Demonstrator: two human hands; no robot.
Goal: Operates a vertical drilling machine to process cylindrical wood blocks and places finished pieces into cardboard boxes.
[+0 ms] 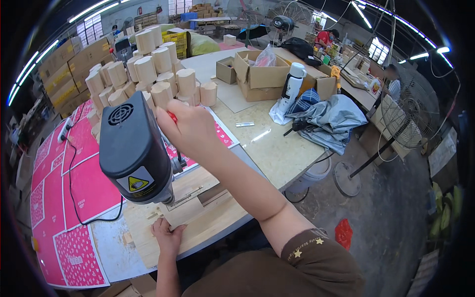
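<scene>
The dark bench drill press (pixel 129 148) stands in front of me, with a yellow warning label on its housing. My right hand (pixel 185 126) is closed around a red knob (pixel 172 117) at the machine's right side; the housing hides part of the fingers. Below the drill's chuck (pixel 168 198) lies a pale wooden board (pixel 220 210) with a slot and a smaller wood piece (pixel 184 214) on it. My left hand (pixel 168 238) rests at the near edge of this wood, thumb and fingers apart. The drill's tip is hard to make out.
Many-sided wooden blocks (pixel 146 69) are stacked behind the drill. Pink printed sheets (pixel 84 185) cover the left, crossed by a black cable (pixel 74 198). Cardboard boxes (pixel 262 79), a white bottle (pixel 293 84) and a grey cloth (pixel 321 119) lie right; a fan (pixel 409 109) stands beyond.
</scene>
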